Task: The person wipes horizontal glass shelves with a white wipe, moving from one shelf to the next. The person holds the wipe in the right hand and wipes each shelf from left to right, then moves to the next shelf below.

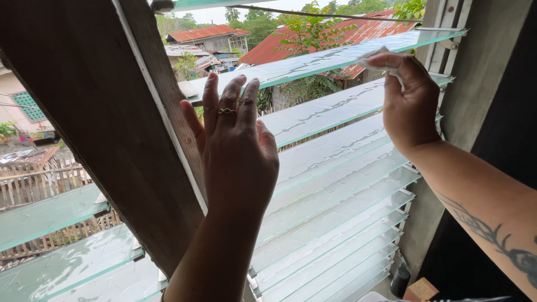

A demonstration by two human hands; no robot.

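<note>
The white cloth [376, 60] sits bunched on the upper glass louvre slat [335, 56], near its right end, pinched under the closed fingertips of my right hand [411, 103], which is curled over it and presses it onto the glass. My left hand [238, 148] is spread flat with fingers straight, holding nothing; its fingertips reach up to the near edge of the same slat at its left end, apparently steadying it, a ring [226, 111] on the middle finger. The step in hand reads as wiping the top slat, whose surface shows streaks of wet film; the next move would call for drawing the cloth leftward along the glass with even pressure while the open hand braces the slat against tilting. Below lie further streaked slats [335, 168], stacked down the right metal frame [447, 50]; a dark wooden post [112, 123] separates them from a second bank of slats [50, 215]. Most of the cloth is hidden under my fingers, a dark bottle-like object [400, 279] at the bottom is hard to identify, and my right forearm is cut off.
</note>
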